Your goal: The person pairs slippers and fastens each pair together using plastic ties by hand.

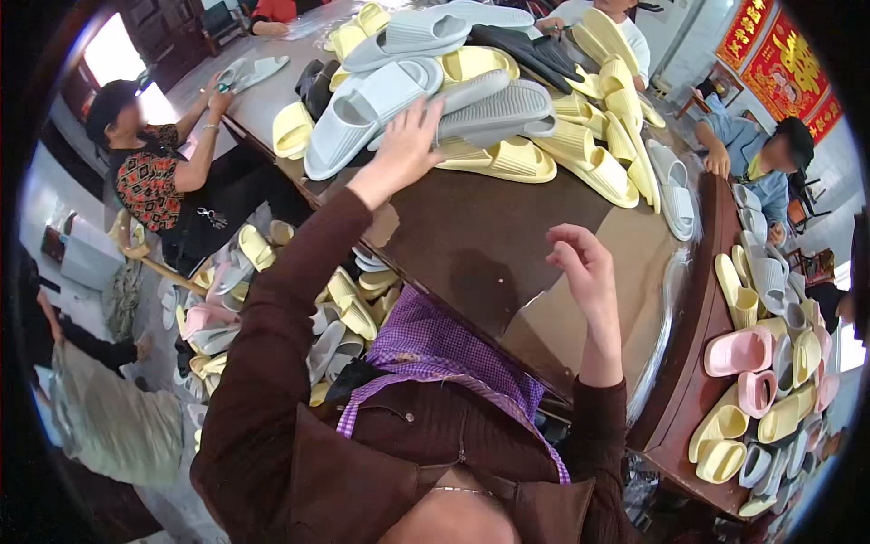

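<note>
Slippers [471, 100] — soft, ribbed foam in grey and pale yellow — heaped on the glossy brown table [480, 245].
Left hands [405, 145] reach out, fingers spread on a grey slipper [362, 113]; right hands [584, 267] hover loosely curled, holding nothing.

The table [507, 245] is dark wood with a glossy, almost mirror-like finish under a clear plastic sheet. The grey slippers [381, 100] and yellow slippers [517, 159] look like soft matt foam, with ribbed soles on a few. The brown sleeves [290, 308] are ribbed knit cloth, and the purple checked apron [435, 349] is thin woven fabric.
</note>
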`<move>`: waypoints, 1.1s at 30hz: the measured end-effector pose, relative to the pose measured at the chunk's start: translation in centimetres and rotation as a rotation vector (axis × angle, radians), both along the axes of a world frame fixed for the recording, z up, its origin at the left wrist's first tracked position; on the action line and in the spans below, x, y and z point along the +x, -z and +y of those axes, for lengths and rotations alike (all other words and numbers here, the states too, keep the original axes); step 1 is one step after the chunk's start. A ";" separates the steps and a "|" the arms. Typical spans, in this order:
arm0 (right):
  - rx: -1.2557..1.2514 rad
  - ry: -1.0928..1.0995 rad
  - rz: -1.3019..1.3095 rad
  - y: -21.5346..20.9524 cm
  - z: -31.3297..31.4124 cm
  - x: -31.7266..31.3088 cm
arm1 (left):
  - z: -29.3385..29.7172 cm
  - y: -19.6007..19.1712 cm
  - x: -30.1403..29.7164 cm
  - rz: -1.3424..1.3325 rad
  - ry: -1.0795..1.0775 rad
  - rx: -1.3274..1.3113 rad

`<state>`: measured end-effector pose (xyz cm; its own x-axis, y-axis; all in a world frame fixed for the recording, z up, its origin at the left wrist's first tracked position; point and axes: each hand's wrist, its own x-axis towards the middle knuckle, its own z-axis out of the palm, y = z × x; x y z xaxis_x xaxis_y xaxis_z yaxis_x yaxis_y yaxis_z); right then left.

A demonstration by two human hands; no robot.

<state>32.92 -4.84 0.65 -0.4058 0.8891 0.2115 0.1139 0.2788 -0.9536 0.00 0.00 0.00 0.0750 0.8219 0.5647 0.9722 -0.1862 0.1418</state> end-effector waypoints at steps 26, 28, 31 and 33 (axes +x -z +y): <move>-0.101 0.316 0.070 1.0 4.3 5.6 | -3.3 -0.3 6.5 -0.771 0.756 -0.821; -0.203 0.307 0.031 2.9 4.4 6.5 | -3.6 1.3 6.4 -0.896 0.737 -0.902; -0.399 0.407 0.261 4.6 5.2 7.8 | -4.2 2.8 5.8 -1.055 0.578 -0.889; -0.392 0.404 0.289 5.1 5.3 8.5 | -5.2 3.7 5.3 -1.169 0.567 -0.930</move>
